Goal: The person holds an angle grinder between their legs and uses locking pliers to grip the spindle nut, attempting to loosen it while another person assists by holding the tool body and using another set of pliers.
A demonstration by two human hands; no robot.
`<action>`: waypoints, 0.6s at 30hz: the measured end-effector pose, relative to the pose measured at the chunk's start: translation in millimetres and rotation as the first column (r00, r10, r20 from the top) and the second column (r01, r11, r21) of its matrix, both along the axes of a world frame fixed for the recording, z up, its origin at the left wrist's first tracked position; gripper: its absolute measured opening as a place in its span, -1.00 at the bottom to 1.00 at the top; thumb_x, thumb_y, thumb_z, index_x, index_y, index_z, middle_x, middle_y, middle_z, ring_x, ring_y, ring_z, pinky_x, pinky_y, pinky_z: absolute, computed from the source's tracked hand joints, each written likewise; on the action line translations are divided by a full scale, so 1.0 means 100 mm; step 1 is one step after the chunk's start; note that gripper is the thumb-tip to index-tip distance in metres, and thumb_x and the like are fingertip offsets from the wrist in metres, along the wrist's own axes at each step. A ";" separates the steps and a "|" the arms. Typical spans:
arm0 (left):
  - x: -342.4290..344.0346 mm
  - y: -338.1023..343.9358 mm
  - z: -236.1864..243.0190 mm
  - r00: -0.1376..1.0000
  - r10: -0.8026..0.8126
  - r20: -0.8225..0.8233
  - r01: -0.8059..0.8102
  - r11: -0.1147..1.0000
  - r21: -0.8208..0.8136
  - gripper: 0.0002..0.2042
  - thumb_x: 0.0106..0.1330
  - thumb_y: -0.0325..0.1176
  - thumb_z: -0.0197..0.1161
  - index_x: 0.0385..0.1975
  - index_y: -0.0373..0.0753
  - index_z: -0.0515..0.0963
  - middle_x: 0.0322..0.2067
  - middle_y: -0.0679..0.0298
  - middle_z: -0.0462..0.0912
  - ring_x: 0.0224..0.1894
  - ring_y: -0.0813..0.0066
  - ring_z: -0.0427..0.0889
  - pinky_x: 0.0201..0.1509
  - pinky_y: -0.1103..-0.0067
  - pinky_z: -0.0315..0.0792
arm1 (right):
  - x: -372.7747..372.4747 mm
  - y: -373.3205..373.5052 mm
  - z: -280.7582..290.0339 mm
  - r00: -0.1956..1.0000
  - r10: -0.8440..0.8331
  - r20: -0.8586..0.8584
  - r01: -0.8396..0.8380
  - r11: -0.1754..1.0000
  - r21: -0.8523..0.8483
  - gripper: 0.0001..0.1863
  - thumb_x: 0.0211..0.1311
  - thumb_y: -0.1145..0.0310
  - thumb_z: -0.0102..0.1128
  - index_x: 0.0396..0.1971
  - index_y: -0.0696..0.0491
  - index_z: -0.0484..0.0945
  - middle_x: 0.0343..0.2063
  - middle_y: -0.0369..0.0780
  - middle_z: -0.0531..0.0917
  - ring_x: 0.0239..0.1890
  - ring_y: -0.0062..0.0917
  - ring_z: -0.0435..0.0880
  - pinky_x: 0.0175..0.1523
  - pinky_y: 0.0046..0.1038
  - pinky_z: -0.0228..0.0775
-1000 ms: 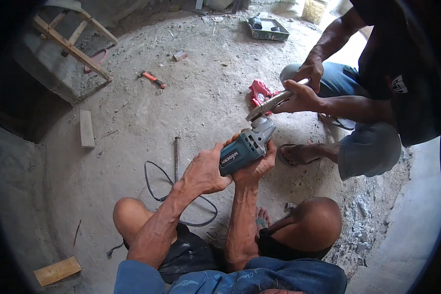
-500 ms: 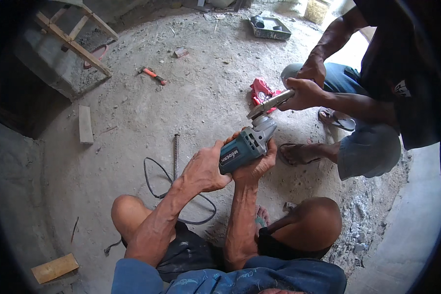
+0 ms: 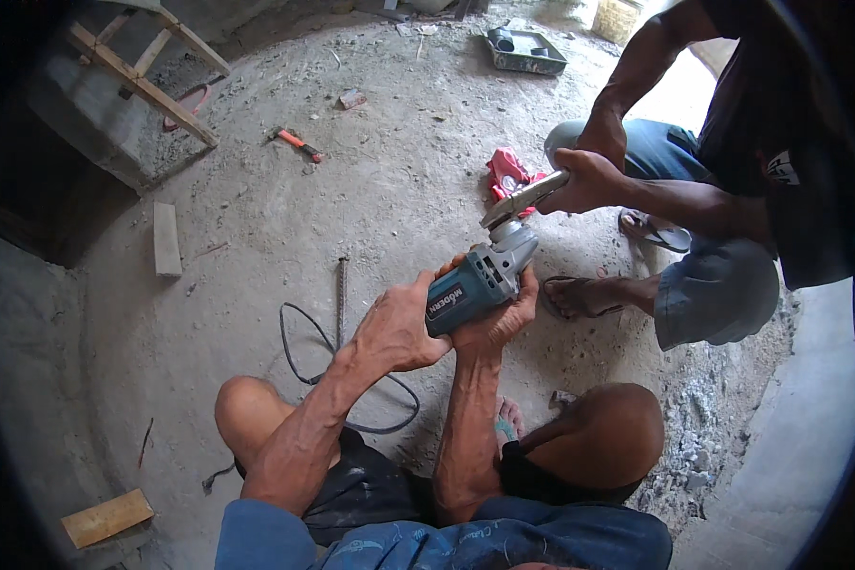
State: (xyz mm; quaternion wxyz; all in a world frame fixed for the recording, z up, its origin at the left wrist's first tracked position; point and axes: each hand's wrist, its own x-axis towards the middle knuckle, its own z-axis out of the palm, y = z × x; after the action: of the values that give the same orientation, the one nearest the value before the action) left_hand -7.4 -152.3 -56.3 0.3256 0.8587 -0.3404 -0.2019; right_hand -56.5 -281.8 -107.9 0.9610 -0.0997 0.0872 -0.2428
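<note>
An angle grinder (image 3: 465, 293) with a teal body and a grey metal head is held in front of me, its head tilted away to the upper right. My left hand (image 3: 394, 325) wraps round the rear of the body. Beneath the head end, my right hand (image 3: 499, 321) grips it from below and the right side. Another person's hands (image 3: 591, 176) hold a silver metal hand tool (image 3: 527, 198), like pliers or a wrench, against the grinder's spindle end. The exact contact there is too small to make out. A black cord (image 3: 290, 347) loops on the floor below the grinder.
A crouching person is at right, sandalled feet near the grinder. Behind the metal tool lies a red cloth or bag (image 3: 508, 171). Farther off are an orange-handled hammer (image 3: 297, 144), a black tray (image 3: 527, 59) and a wooden frame (image 3: 142, 84). A metal rod (image 3: 341, 294) lies beside the cord.
</note>
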 end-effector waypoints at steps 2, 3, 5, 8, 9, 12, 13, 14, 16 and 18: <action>0.01 0.03 -0.01 1.000 0.002 -0.004 -0.002 1.000 0.004 -0.44 -0.06 -0.32 0.43 -0.06 -0.46 0.42 -0.40 -0.22 0.68 -0.25 -0.23 0.73 -0.13 0.20 0.61 | 0.01 0.03 0.00 1.000 0.004 -0.008 -0.004 1.000 0.001 -0.30 0.35 -0.22 -0.10 -0.05 0.22 0.55 -0.31 0.02 0.70 -0.26 -0.14 0.69 -0.04 -0.10 0.56; 0.01 0.04 -0.01 1.000 0.002 -0.009 -0.002 1.000 0.008 -0.44 -0.06 -0.32 0.43 -0.05 -0.46 0.42 -0.40 -0.22 0.68 -0.25 -0.24 0.73 -0.13 0.20 0.61 | 0.01 0.04 0.00 1.000 0.007 -0.016 -0.007 1.000 0.002 -0.30 0.35 -0.22 -0.10 -0.06 0.22 0.55 -0.31 0.02 0.70 -0.26 -0.14 0.69 -0.04 -0.10 0.56; -0.01 -0.01 0.05 0.999 0.000 -0.042 0.001 1.000 0.011 -0.42 -0.07 -0.33 0.42 -0.03 -0.46 0.40 -0.37 -0.26 0.67 -0.21 -0.27 0.72 -0.10 0.16 0.61 | 0.00 0.01 -0.04 1.000 -0.004 -0.013 0.004 1.000 0.015 -0.30 0.35 -0.22 -0.11 -0.06 0.22 0.55 -0.31 0.02 0.70 -0.26 -0.14 0.69 -0.05 -0.10 0.56; -0.01 -0.02 0.07 0.998 0.001 -0.065 0.000 1.000 0.008 -0.41 -0.07 -0.34 0.41 -0.02 -0.46 0.39 -0.34 -0.30 0.67 -0.19 -0.30 0.71 -0.06 0.13 0.61 | 0.01 0.01 -0.05 1.000 -0.016 -0.024 0.017 0.999 0.037 -0.30 0.35 -0.22 -0.11 -0.06 0.22 0.54 -0.30 0.02 0.69 -0.26 -0.14 0.69 -0.05 -0.10 0.56; -0.01 -0.01 0.06 0.998 -0.001 -0.055 0.000 1.000 -0.002 -0.42 -0.07 -0.34 0.41 -0.02 -0.46 0.40 -0.35 -0.29 0.67 -0.19 -0.30 0.71 -0.07 0.13 0.61 | 0.01 0.01 -0.04 0.999 -0.022 -0.037 0.024 0.999 0.043 -0.30 0.35 -0.22 -0.11 -0.06 0.22 0.54 -0.30 0.01 0.69 -0.26 -0.14 0.69 -0.05 -0.10 0.56; -0.02 0.01 0.00 0.999 0.007 -0.035 -0.009 0.999 -0.049 -0.43 -0.08 -0.34 0.42 -0.04 -0.45 0.41 -0.36 -0.27 0.67 -0.21 -0.30 0.71 -0.08 0.14 0.61 | 0.00 0.03 -0.04 1.000 -0.005 -0.015 0.005 0.999 0.035 -0.30 0.35 -0.22 -0.11 -0.06 0.22 0.54 -0.30 0.00 0.69 -0.25 -0.14 0.69 -0.04 -0.10 0.56; -0.03 0.01 0.01 0.999 0.007 -0.036 -0.009 0.999 -0.048 -0.43 -0.08 -0.34 0.42 -0.04 -0.45 0.41 -0.36 -0.27 0.67 -0.21 -0.30 0.71 -0.08 0.14 0.61 | -0.01 0.02 -0.03 1.000 -0.005 -0.016 0.005 0.999 0.036 -0.30 0.35 -0.22 -0.11 -0.06 0.22 0.54 -0.30 0.00 0.69 -0.25 -0.14 0.69 -0.04 -0.10 0.56; -0.03 0.00 0.03 0.999 0.008 -0.032 -0.010 0.998 -0.065 -0.44 -0.08 -0.33 0.42 -0.04 -0.45 0.42 -0.36 -0.26 0.67 -0.21 -0.30 0.71 -0.09 0.13 0.61 | -0.01 0.01 -0.03 1.000 0.001 -0.019 -0.001 1.000 0.020 -0.30 0.36 -0.21 -0.12 -0.05 0.22 0.54 -0.30 0.00 0.69 -0.25 -0.15 0.69 -0.04 -0.10 0.56; -0.03 0.01 0.02 1.000 0.012 -0.027 -0.014 0.997 -0.080 -0.44 -0.07 -0.33 0.42 -0.05 -0.44 0.42 -0.37 -0.25 0.67 -0.22 -0.30 0.71 -0.09 0.13 0.61 | -0.01 0.02 0.01 1.000 0.009 -0.022 -0.009 1.000 0.007 -0.31 0.36 -0.21 -0.13 -0.05 0.22 0.54 -0.30 -0.01 0.69 -0.26 -0.16 0.69 -0.04 -0.10 0.57; -0.01 0.05 -0.01 0.999 -0.011 0.040 0.017 0.991 -0.130 -0.43 -0.08 -0.30 0.45 -0.05 -0.43 0.44 -0.38 -0.14 0.68 -0.28 -0.11 0.75 -0.17 0.21 0.60 | 0.00 0.06 0.06 1.000 -0.014 -0.019 0.015 0.997 0.081 -0.31 0.37 -0.19 -0.14 -0.05 0.22 0.54 -0.31 -0.02 0.69 -0.26 -0.18 0.69 -0.05 -0.10 0.56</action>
State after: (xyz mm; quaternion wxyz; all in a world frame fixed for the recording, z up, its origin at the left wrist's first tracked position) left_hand -8.0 -147.8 -57.6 0.3726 0.8371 -0.3652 -0.1646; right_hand -56.8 -275.7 -101.6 0.9617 -0.0620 0.1065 -0.2450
